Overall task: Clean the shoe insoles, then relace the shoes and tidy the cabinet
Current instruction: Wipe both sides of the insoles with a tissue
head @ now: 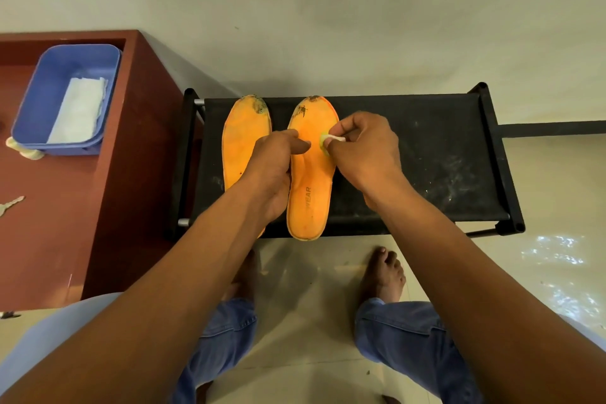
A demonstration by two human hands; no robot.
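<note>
The right orange insole is lying on the black fabric shoe-rack shelf beside its mate, and the right hand is pinching a small white-and-yellow wipe or swab against it while the left hand is steadying its edge, forefinger extended. This looks like the cleaning step; next the dark toe stains need rubbing. What the wipe is stays unclear, the left arm is hiding the mate's heel, and no shoes or laces are showing.
</note>
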